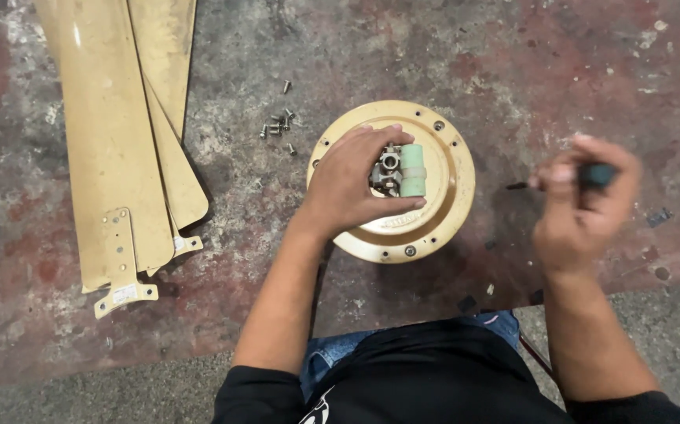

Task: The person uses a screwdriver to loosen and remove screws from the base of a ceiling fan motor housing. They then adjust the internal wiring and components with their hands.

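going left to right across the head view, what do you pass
cream fan blades → loose screws → left hand on the round cream motor housing → right hand holding a dark-handled screwdriver

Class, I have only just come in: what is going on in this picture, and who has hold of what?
A person sits over a worn, stained floor with a round gold-coloured fan motor housing in front of them. Their left hand rests on top of it, fingers around the metal hub and pale green part at its centre. Their right hand is off to the side, gripping a dark-handled screwdriver. Loose screws lie beside the housing, and detached fan blades lie further left.
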